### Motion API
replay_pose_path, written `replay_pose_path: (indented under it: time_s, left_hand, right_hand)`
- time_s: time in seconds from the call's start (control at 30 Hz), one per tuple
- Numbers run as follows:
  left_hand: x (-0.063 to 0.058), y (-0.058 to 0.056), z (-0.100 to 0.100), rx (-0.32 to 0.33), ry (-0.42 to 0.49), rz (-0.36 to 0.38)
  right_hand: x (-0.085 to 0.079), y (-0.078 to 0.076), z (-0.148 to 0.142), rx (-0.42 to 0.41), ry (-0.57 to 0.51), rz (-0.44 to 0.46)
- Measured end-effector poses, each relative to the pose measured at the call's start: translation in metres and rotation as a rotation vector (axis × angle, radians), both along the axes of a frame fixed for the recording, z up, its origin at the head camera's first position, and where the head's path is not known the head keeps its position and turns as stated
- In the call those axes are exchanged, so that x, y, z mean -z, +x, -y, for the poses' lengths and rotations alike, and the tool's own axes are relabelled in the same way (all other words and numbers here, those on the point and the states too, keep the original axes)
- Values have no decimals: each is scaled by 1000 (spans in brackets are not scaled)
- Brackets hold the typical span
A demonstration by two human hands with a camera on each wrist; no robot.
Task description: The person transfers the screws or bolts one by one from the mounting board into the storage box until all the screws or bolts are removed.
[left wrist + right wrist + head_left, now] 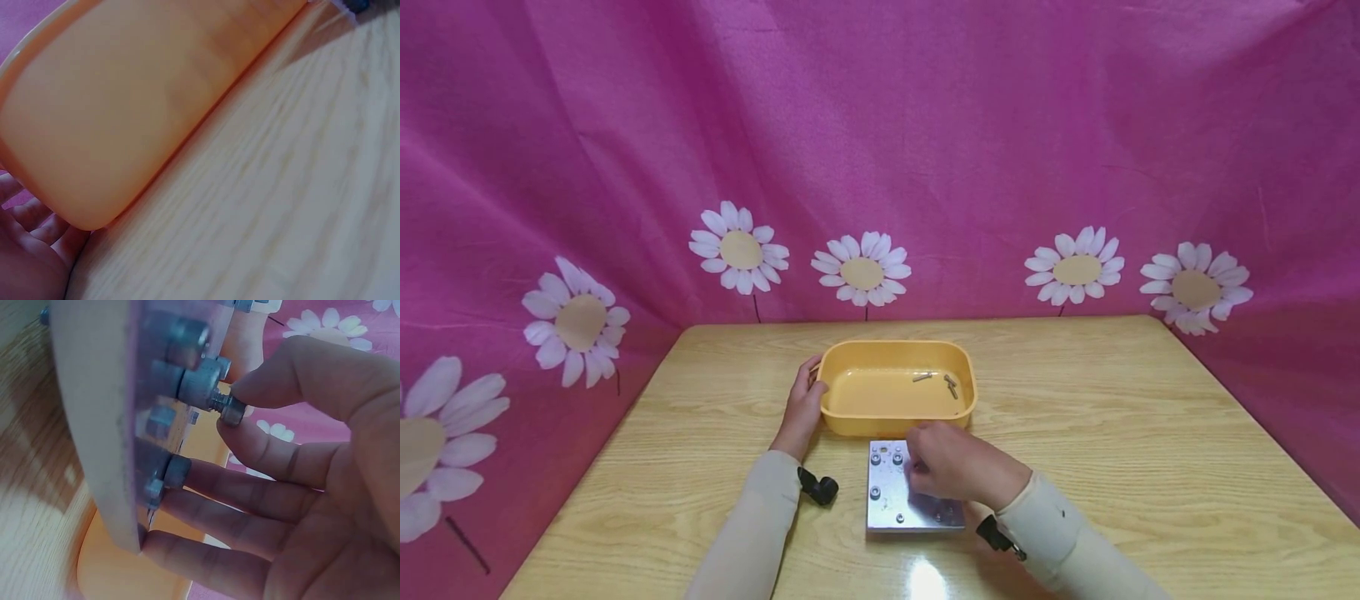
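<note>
My left hand (802, 410) grips the left end of a yellow plastic bin (880, 427), thumb over the rim and fingers round the outside. In the left wrist view, part of that hand (37, 253) shows at the bin's corner. A shiny metal plate (889, 507) lies just in front of the bin, with several socket-head bolts along its left side. Over the plate's right side is my right hand (958, 462). Seen from the right wrist, its thumb and index finger pinch the head of a small bolt (232, 412), whose thread enters a round metal collar (199, 386) on the plate.
Several loose screws (951, 387) lie in the right part of the bin. The wooden table (1112, 433) extends to both sides. Behind it hangs a pink cloth (955, 150) with white flowers.
</note>
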State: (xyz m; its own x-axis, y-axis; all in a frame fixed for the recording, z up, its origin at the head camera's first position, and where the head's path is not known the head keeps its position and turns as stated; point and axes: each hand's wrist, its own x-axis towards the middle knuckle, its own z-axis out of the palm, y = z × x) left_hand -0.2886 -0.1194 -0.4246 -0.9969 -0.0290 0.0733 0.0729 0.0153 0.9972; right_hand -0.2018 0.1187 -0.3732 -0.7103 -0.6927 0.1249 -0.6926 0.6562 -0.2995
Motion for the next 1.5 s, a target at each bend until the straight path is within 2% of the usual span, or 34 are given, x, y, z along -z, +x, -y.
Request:
replay_pose_path:
  time_s: [0.23,1.17,1.5]
  left_hand:
    - [32,-23,3,-37,11,-23]
    - [30,-21,3,-39,10,-37]
    - [30,-22,4,-30,22,-19]
  right_hand:
    - [2,-3,-1,4,-13,25]
    - [-3,-4,-3,47,-41,20]
    - [-8,-5,-5,86,-60,54]
